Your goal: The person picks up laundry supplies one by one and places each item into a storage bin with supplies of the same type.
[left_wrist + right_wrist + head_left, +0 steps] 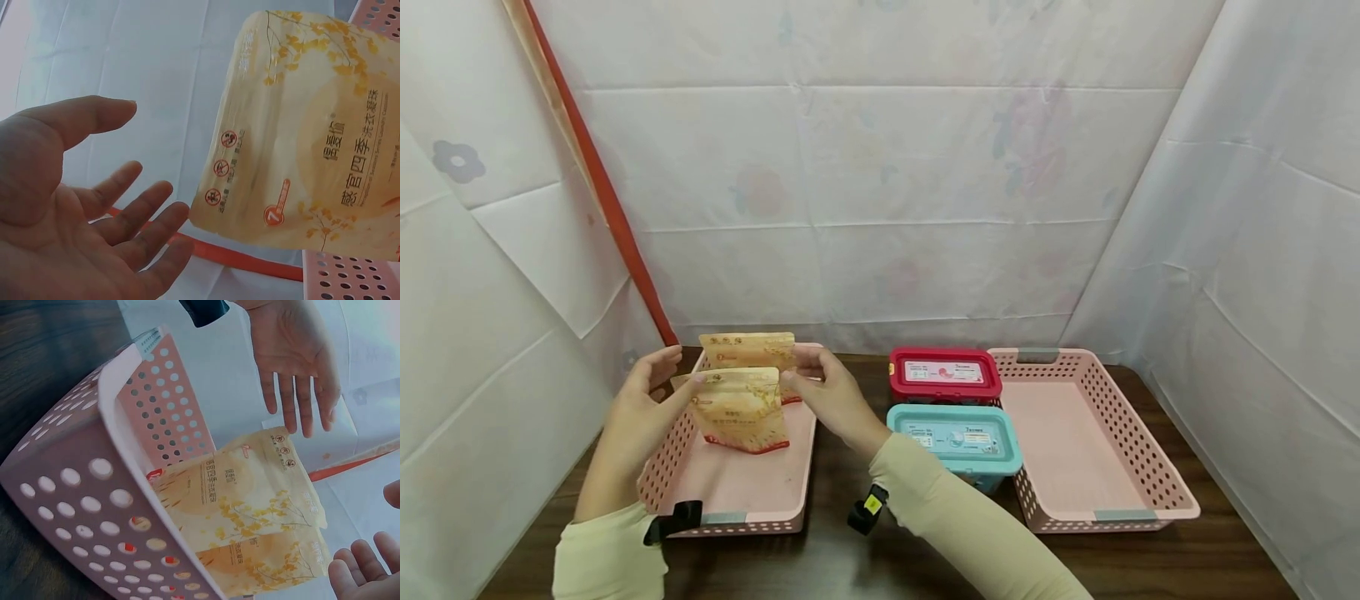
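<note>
Two yellow laundry-pod pouches stand upright in the left pink basket [805,467], the front pouch [741,412] overlapping the back pouch [748,350]. My left hand [640,408] is at their left side, thumb near the top corner of the front one. In the left wrist view its fingers [144,244] are spread, with one fingertip right at the edge of a pouch [312,137]. On the other side is my right hand [835,400], beside the pouches' right edges. Its fingers [365,562] look relaxed in the right wrist view, and nothing is between them and the thumb.
A red-lidded box [945,375] and a teal-lidded box [958,442] stand mid-table, against the left side of a second pink basket [1150,450]. Dark wooden table [842,533] shows between the baskets. White curtains [880,208] enclose the back and sides.
</note>
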`<state>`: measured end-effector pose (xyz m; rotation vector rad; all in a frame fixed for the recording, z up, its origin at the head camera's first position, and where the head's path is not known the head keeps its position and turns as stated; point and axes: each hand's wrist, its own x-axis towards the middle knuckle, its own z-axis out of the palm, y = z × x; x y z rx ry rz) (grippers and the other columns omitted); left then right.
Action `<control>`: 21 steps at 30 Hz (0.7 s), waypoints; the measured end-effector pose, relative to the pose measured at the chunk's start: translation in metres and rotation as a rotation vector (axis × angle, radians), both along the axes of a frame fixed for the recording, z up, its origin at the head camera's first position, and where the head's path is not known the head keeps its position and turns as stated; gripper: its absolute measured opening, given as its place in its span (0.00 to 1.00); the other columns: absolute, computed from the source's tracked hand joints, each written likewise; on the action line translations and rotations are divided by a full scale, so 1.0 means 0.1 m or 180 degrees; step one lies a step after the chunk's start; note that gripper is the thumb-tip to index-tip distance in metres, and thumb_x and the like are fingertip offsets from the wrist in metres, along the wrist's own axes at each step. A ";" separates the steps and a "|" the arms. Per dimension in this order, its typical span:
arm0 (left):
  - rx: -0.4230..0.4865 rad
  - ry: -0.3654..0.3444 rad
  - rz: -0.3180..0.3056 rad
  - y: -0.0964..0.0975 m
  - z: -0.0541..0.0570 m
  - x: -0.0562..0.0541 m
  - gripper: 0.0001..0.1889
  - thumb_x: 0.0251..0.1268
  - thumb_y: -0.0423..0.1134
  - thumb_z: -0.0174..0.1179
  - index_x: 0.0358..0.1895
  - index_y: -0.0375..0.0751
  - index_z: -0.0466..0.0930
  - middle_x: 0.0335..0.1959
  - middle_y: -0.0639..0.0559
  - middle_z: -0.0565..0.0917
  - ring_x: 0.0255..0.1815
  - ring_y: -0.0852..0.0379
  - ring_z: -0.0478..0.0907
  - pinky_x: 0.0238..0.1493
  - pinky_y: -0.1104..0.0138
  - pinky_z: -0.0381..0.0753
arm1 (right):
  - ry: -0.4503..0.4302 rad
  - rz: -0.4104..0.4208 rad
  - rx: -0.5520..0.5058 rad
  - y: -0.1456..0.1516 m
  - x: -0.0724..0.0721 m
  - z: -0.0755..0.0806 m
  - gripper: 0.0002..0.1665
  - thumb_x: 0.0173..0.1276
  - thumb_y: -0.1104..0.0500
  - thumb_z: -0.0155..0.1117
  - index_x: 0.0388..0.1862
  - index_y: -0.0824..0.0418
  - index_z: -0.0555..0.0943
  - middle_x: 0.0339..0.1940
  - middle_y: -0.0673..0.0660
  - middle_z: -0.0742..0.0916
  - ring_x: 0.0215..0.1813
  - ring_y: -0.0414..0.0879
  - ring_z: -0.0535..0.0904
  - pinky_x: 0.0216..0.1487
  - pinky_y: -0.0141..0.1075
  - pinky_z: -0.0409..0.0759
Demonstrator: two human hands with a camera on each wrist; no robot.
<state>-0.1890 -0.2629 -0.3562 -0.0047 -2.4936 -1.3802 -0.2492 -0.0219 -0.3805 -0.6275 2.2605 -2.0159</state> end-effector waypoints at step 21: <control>0.0183 -0.0026 -0.0402 0.29 -0.02 0.06 0.36 0.73 0.53 0.60 0.77 0.42 0.59 0.71 0.41 0.66 0.72 0.41 0.61 0.66 0.40 0.63 | -0.0090 -0.0084 0.0114 0.37 0.09 -0.06 0.23 0.74 0.53 0.65 0.64 0.57 0.76 0.56 0.58 0.81 0.56 0.46 0.78 0.60 0.42 0.77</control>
